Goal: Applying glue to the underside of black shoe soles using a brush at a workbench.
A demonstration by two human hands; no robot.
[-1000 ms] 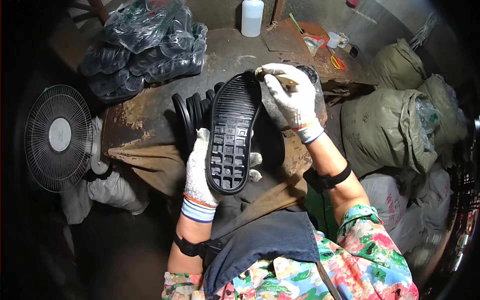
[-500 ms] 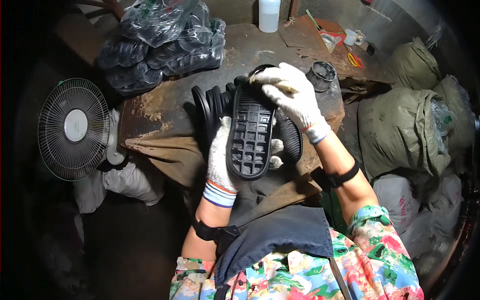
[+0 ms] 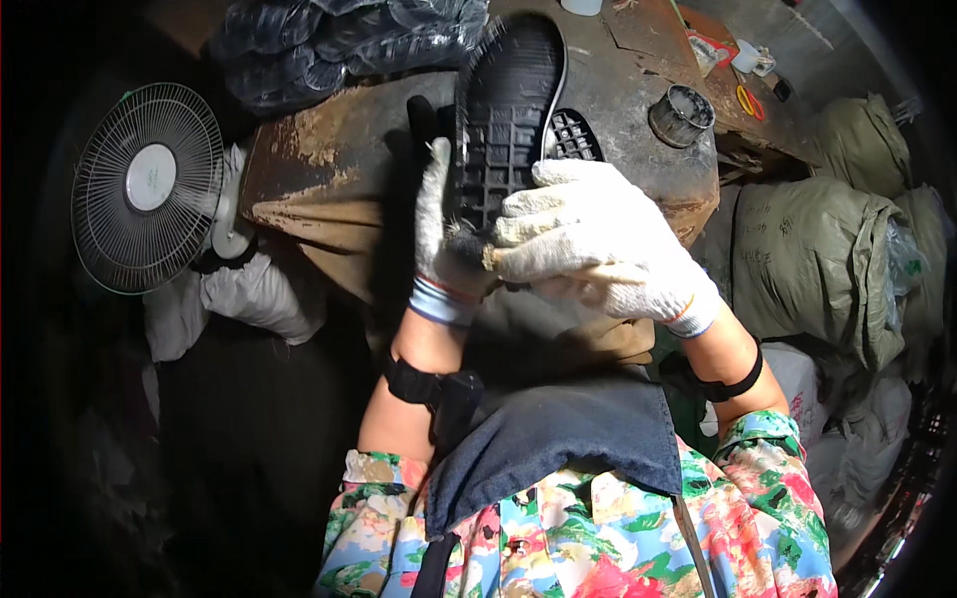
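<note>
Both gloved hands are clamping one black rubber shoe sole, which I'm seeing rise far from them, long axis near-to-far. I'm watching the left hand grip its near-left edge, thumb up; the right hand is closing over the heel, fingers curled, pressing a small brush there.

A cramped shoe-making workshop: stained workbench, bagged black soles, glue tin, stuffed sacks.

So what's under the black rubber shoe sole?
More black soles stand behind it on the rusty brown worktable. Gloved left hand and right hand cover its lower end.
</note>
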